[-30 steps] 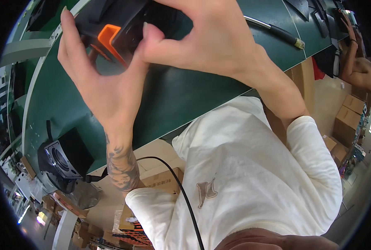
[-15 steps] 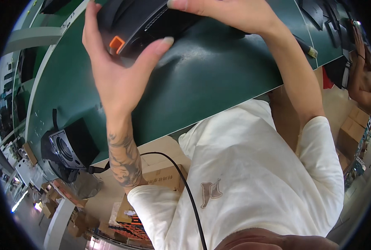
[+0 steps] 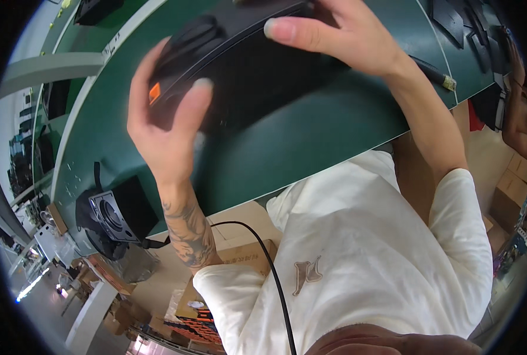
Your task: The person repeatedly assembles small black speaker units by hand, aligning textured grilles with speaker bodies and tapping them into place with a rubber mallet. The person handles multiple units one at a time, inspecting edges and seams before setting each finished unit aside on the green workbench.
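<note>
Over the green table (image 3: 287,145) I hold a bulky black case-like item (image 3: 245,65) between both hands. A seam runs along its long edge, a raised handle-like part shows on its upper face, and a small orange tab (image 3: 154,93) sits at its left end. My left hand (image 3: 166,127) grips that left end, thumb on the near face and fingers round the far side. My right hand (image 3: 346,41) holds the other end, its thumb pressed near the seam and its other fingers partly hidden. The item's exact kind is unclear, and its far side is cut off by the picture's edge.
A black box speaker (image 3: 121,210) stands at the table's left end, with a black cable (image 3: 263,245) hanging nearby. A dark, rod-like tool (image 3: 432,74) lies to the right, before several black panels (image 3: 473,29). Another person's arm (image 3: 516,127) shows at far right; cardboard boxes (image 3: 245,257) are below.
Both hands have brought the black item nearer to me and tilted it, so more of its upper face and seam shows. The whole view has shifted slightly too.
</note>
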A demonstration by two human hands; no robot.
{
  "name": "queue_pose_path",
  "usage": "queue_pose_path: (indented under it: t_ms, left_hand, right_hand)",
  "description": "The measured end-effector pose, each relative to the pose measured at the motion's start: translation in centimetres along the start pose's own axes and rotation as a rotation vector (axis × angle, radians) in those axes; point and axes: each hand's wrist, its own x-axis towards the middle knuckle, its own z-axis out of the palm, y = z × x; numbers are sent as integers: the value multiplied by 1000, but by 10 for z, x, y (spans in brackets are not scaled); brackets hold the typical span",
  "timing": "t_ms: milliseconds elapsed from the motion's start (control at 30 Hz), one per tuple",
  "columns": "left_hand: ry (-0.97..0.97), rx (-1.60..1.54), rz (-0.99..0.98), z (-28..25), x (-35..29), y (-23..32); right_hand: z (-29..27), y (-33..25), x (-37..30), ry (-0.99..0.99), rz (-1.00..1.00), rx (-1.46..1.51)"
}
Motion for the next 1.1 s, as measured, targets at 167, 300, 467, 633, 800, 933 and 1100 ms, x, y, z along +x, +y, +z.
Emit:
queue_pose_path:
  t_ms: [167,300,467,633,800,933,1100]
  left_hand:
    - [104,-112,-126,8,3,-14]
    - [155,-181,-281,15,13,-6]
    - [216,-198,-434,0,19,-31]
    - [216,-263,-334,6,19,-32]
    - [213,228,154,13,19,-27]
    - [-180,770,397,-8,7,-5]
    - [-275,835,347,-7,6,-3]
  right_hand:
    - [14,-2,3,17,376,591]
    - [11,24,19,-39,346,674]
    - [4,15,25,84,345,-73]
    - [-80,-25,-57,10,191,-678]
    - [-85,1,-112,-207,148,-909]
    - [-81,5,-92,-71,23,-788]
    - [-101,-79,2,-311,331,-224]
